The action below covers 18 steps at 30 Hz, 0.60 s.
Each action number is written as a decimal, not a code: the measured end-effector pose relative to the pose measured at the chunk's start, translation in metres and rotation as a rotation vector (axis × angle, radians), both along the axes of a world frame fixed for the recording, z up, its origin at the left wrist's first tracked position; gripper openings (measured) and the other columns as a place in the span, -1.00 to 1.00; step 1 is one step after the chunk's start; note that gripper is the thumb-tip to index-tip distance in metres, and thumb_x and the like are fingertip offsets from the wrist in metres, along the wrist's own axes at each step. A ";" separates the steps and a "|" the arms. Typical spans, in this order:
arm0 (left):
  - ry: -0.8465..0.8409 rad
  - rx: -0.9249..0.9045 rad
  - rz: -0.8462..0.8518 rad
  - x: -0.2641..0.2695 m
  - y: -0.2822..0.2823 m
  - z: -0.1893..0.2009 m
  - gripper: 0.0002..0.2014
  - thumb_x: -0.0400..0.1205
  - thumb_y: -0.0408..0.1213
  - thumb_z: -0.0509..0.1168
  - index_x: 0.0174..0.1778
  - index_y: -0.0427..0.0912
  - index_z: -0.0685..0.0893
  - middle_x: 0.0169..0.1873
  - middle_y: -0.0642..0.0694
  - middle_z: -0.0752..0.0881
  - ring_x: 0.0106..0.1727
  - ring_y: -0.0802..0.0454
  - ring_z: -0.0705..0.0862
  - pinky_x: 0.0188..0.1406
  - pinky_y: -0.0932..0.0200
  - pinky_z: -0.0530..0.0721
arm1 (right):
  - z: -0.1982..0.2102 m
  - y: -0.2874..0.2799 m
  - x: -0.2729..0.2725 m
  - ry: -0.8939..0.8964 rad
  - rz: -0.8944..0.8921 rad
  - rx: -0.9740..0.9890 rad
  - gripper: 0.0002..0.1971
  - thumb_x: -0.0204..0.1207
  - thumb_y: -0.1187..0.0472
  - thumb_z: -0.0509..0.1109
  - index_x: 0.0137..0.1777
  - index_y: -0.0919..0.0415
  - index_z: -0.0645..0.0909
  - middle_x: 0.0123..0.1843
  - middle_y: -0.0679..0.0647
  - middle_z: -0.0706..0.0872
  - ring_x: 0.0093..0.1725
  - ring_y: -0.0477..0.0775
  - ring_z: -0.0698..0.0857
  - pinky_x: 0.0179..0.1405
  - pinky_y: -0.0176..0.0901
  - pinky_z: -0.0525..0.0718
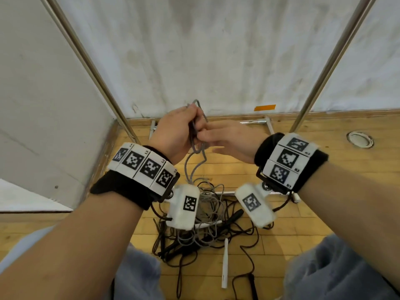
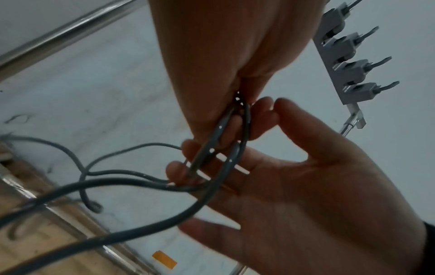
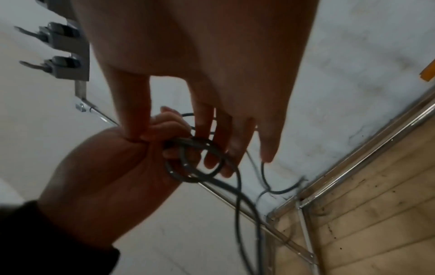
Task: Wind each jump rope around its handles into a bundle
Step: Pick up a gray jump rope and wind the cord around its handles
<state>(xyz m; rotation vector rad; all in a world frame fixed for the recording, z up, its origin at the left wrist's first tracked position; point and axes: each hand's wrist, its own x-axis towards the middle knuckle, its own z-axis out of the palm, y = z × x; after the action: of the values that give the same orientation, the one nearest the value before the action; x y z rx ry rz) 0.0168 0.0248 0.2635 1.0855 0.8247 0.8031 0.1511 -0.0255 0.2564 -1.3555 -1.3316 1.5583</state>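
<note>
A: Where the wooden floor point(image 1: 303, 165) meets the stained white wall point(image 1: 227, 50), what fills the space?

B: Two slanted metal poles point(image 1: 93, 68) rise on either side, a low metal frame point(image 1: 267, 124) lies on the boards by the wall, and an orange strip of tape point(image 1: 264, 107) is stuck low on the wall. A round fitting point(image 1: 359, 139) sits in the floor at the right. A tangle of grey and black ropes point(image 1: 207, 215) lies on the boards between the person's knees, with a white handle point(image 1: 225, 264) lying just beside it.

A: And the hands?

B: The left hand point(image 1: 175, 135) is raised in front of the wall, fingers curled tight around a few loops of the grey jump rope point(image 1: 195, 169). The rope hangs from that fist down into the tangle. The right hand point(image 1: 233, 140) is close against the left one, its fingers fairly straight and loosely spread; in the left wrist view several fingertips point(image 2: 175, 168) pass through or behind the loops and touch the rope. Whether they pinch a strand cannot be told.

A: Is a handle inside the loops?

B: That cannot be told; the fist hides it.

A: Any writing?

B: Both wrists wear black bands point(image 1: 121, 187) carrying white blocks printed with black square marker patterns. Small characters sit in the corners of the blocks, too small to read. No brand shows.
</note>
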 end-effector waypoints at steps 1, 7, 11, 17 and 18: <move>-0.004 0.004 0.022 -0.002 0.001 0.002 -0.67 0.80 -0.25 -0.04 -0.27 -0.17 0.45 -0.61 0.03 0.45 -0.57 0.07 0.43 -0.52 0.19 0.36 | -0.002 0.000 -0.001 -0.036 0.015 0.013 -0.93 0.50 0.12 0.40 -0.20 -0.06 0.65 -0.15 -0.07 0.71 -0.01 -0.03 0.65 0.24 0.07 0.39; -0.064 -0.024 0.103 -0.010 0.006 0.007 -0.68 0.80 -0.23 -0.04 -0.25 -0.16 0.46 -0.63 0.08 0.37 -0.56 0.11 0.39 -0.48 0.29 0.44 | -0.023 0.004 -0.015 -0.431 -0.012 0.186 -0.81 0.48 -0.03 0.43 -0.25 0.05 0.67 -0.39 0.01 0.71 -0.35 -0.09 0.63 -0.27 -0.15 0.64; -0.143 -0.073 0.141 -0.013 0.009 0.010 -0.69 0.80 -0.21 -0.03 -0.24 -0.16 0.45 -0.59 0.06 0.31 -0.57 0.12 0.33 -0.43 0.21 0.52 | -0.038 0.002 -0.017 -0.678 0.139 0.146 -0.62 0.54 -0.18 0.28 -0.34 0.04 0.69 -0.33 0.15 0.73 -0.27 0.15 0.67 -0.22 0.05 0.60; -0.228 -0.110 0.112 -0.009 0.006 0.015 -0.68 0.80 -0.21 -0.05 -0.26 -0.14 0.42 -0.57 0.04 0.28 -0.56 0.11 0.27 -0.45 0.23 0.40 | -0.043 0.004 -0.018 -0.391 -0.067 0.180 -0.32 0.29 -0.05 0.56 0.42 0.05 0.46 0.33 -0.03 0.59 0.34 -0.04 0.54 0.35 -0.02 0.47; -0.243 -0.121 0.087 -0.007 0.004 0.016 -0.68 0.80 -0.22 -0.05 -0.26 -0.14 0.42 -0.56 0.03 0.28 -0.54 0.11 0.28 -0.42 0.22 0.38 | -0.039 0.005 -0.020 -0.270 -0.139 0.222 -0.29 0.25 -0.01 0.57 0.42 0.04 0.45 0.37 -0.02 0.58 0.39 -0.06 0.51 0.38 -0.03 0.45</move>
<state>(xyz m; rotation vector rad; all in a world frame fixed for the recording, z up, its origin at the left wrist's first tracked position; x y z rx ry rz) 0.0093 0.0291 0.2794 0.8301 0.7082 0.9262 0.1315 -0.0206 0.2172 -1.5181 -1.4869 1.1286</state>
